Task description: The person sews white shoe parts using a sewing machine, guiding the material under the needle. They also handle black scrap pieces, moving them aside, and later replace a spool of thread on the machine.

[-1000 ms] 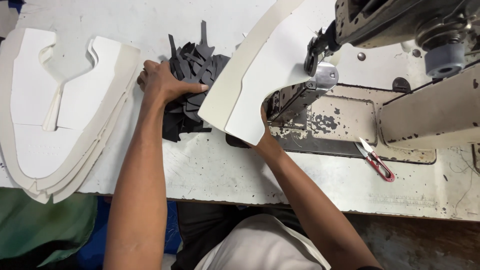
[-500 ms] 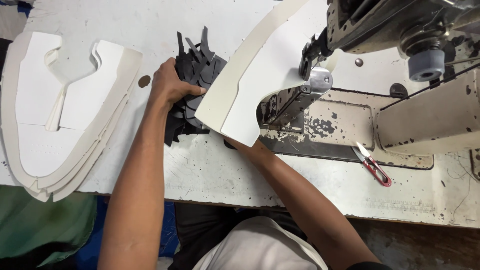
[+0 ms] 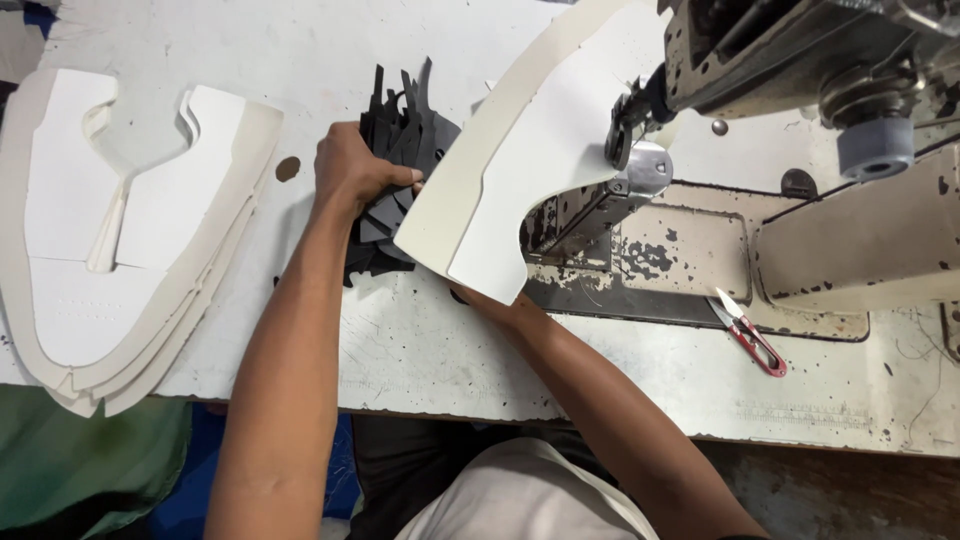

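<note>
- The black cut pieces (image 3: 395, 170) lie in a loose pile on the white table (image 3: 420, 350), between the stack of white shoe-upper panels (image 3: 120, 250) and the sewing machine (image 3: 800, 130).
- The left hand (image 3: 352, 170) rests on this pile with fingers curled closed on the top pieces; the step in hand seems to be picking one piece from the pile.
- The next move calls, I think, for separating a single piece from the others.
- The large cream panel (image 3: 520, 170) lies partly under the presser foot (image 3: 640, 165) and covers the right hand, so I cannot tell how its fingers stand.
- Red thread snips (image 3: 750, 335) lie on the machine bed.
</note>
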